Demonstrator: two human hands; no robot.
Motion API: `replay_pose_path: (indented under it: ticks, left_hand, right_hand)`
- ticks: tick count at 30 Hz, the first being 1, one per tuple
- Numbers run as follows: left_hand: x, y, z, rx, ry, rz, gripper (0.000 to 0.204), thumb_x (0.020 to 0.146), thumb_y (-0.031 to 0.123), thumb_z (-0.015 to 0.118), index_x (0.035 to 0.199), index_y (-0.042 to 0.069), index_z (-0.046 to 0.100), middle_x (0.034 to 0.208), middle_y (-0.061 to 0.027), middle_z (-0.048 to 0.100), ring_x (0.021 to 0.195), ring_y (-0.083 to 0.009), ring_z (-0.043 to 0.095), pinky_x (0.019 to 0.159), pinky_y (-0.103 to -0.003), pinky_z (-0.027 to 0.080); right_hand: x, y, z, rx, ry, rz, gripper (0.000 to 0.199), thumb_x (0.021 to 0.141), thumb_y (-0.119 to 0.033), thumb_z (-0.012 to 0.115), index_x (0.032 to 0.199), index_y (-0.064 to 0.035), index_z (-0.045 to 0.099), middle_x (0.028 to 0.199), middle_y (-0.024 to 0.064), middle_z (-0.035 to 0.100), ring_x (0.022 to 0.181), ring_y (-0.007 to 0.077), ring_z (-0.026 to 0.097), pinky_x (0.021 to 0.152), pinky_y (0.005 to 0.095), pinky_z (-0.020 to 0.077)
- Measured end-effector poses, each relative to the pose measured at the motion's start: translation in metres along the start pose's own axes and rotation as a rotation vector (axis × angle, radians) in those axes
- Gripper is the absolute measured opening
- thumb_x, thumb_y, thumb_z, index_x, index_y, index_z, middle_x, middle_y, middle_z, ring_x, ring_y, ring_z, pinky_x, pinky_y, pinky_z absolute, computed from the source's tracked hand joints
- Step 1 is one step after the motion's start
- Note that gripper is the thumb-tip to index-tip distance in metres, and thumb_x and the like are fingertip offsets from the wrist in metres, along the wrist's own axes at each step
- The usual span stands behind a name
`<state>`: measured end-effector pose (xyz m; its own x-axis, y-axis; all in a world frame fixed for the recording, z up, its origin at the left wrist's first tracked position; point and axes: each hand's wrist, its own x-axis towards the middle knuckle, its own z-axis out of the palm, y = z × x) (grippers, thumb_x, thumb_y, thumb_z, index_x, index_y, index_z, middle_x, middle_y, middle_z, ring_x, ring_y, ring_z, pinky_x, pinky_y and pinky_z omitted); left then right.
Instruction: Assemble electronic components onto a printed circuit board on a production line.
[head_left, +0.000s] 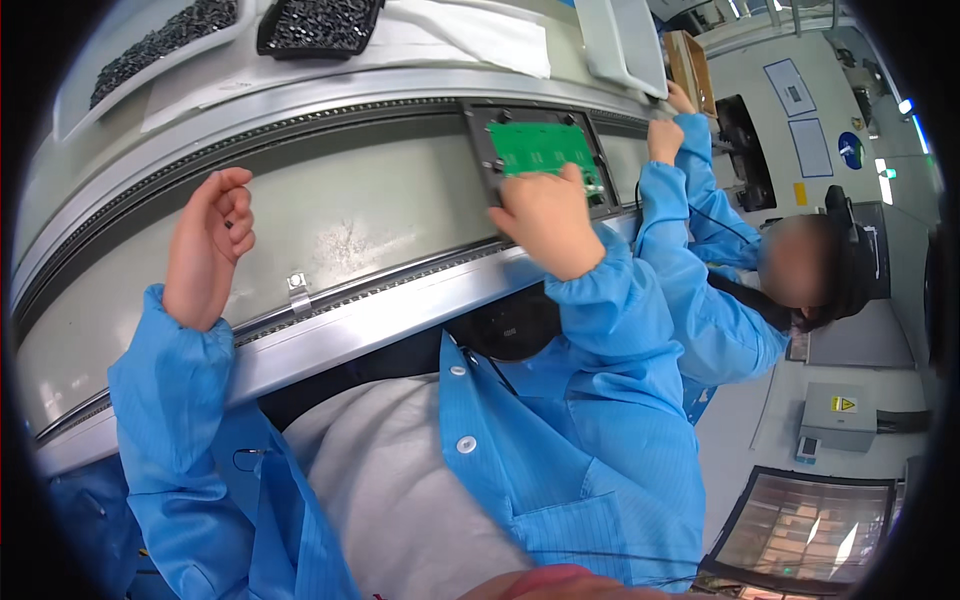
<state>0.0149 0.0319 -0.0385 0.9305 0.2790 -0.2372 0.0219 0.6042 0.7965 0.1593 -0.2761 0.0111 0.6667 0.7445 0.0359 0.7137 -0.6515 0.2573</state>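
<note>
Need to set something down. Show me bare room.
Free: the grey surface between the near rail and far rail, from the left hand to the black frame. Crowded: that frame, holding the green board, right hand over it.

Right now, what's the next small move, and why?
Probably bring the left hand toward the green circuit board: that hand, curled, seems to hold a small dark part but hangs away to the left, while the right hand is at the board's near edge.

Left hand (213, 230) up, past the near edge of the conveyor (400, 308), fingers loosely curled; right hand (552, 222) reaching over too, knuckles up, thumb leftward.
</note>
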Motion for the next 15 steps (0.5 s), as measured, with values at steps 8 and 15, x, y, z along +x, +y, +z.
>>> replay_pose_path:
  ticks: [8, 15]
  left_hand:
    - [0.008, 0.000, 0.017, 0.010, 0.076, -0.023, 0.029, 0.095, 0.030, 0.041, 0.099, 0.006, 0.056, 0.070, 0.0021, 0.050, 0.054, -0.0048, 0.035, 0.048, -0.020, 0.027]
    - [0.010, 0.002, -0.014, -0.021, 0.197, 0.036, 0.029, 0.095, 0.030, 0.041, 0.096, 0.007, 0.059, 0.067, 0.0004, 0.051, 0.048, -0.0046, 0.035, 0.041, -0.021, 0.025]
  right_hand:
    - [0.013, -0.046, -0.095, 0.935, -0.130, -0.417, 0.012, 0.080, -0.018, 0.064, 0.084, -0.0076, 0.068, 0.073, 0.0035, 0.060, 0.059, 0.0192, 0.050, 0.078, 0.0364, 0.0367]
    - [0.020, -0.165, -0.222, 1.174, 0.443, -1.316, 0.009, 0.086, -0.024, 0.062, 0.095, -0.0255, 0.063, 0.067, -0.0038, 0.056, 0.054, 0.0120, 0.046, 0.073, 0.0378, 0.0370]
